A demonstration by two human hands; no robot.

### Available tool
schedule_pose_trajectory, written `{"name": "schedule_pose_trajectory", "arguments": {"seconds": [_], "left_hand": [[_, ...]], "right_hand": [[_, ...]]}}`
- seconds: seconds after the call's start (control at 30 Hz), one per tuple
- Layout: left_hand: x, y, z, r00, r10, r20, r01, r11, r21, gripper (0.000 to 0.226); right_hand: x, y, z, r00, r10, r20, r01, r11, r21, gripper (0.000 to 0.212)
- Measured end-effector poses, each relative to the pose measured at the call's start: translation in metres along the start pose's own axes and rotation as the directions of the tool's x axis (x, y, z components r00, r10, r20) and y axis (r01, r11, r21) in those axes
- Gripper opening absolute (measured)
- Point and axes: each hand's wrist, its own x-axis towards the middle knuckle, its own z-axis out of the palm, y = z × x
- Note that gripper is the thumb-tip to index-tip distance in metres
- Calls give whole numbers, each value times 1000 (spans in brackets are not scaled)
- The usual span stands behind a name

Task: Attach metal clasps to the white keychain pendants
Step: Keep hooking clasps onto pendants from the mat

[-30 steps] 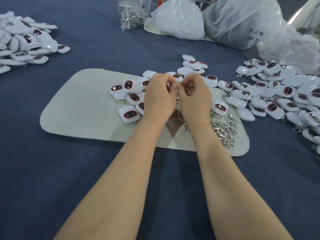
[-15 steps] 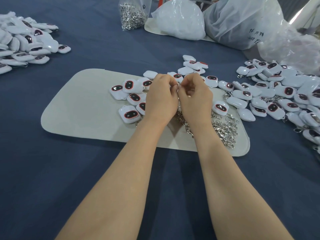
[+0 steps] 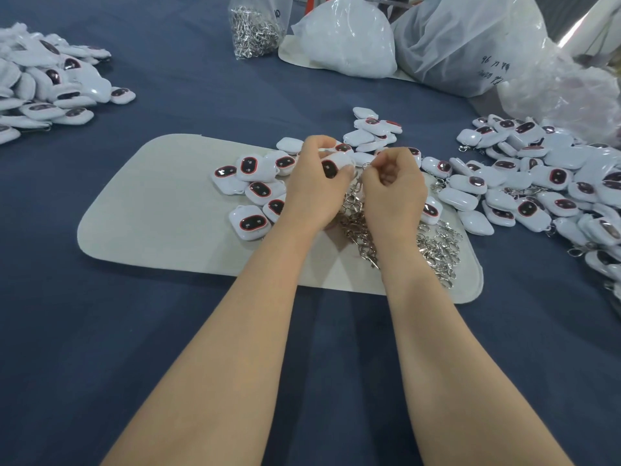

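- Fingers of the left hand are curled round one white pendant, dark face turned toward the camera, raised just above the mat.
- Right hand is clenched at 3 o'clock of the pendant, thumb and forefinger pinching what looks like a small metal clasp. Its catch is too small to make out.
- Pendant and clasp meet between the two hands. Whether the ring is through the pendant's loop cannot be told.
- To do this step well, I judge the left hand should hold the pendant steady with its loop facing 3 o'clock. The right hand should open the catch fully, hook it through, then let it snap closed before releasing.
- A short tug afterwards would likely confirm the join.
- Loose clasps lie tangled at 4 o'clock of the hands: thin, shiny, hooked links that probably snag one another, so lifting one singly matters.
- Pendants are smooth, glossy, rounded squares of hard-looking plastic with a dark oval window rimmed in red. They are likely slippery under a light pinch.
- More pendants sit on the mat at 9 o'clock. A big heap lies at 3 o'clock and another heap at 10 o'clock.
- Soft blue cloth covers the worktop. A clear bag of clasps stands at 12 o'clock.
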Motion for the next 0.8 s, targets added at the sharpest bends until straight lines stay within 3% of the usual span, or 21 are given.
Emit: {"name": "schedule_pose_trajectory", "arguments": {"seconds": [0.1, 0.4, 0.63, 0.8], "left_hand": [[0, 1, 1, 999, -50, 3, 50, 999, -20, 40], [1, 2, 1, 993, -115, 39, 120, 977, -176, 20], [3, -2, 2, 997, -71, -20, 69, 994, -81, 18], [3, -3, 0, 996, -89, 1, 88, 989, -122, 16]], "right_hand": [[0, 0, 1, 1000, -8, -1, 8, 1000, -22, 15], [-1, -1, 1, 1000, -20, 7, 20, 1000, -16, 18], [-1, -3, 2, 999, -29, 19, 29, 1000, -3, 17], [-4, -4, 4, 998, -52, 22, 52, 999, -5, 17]]}}
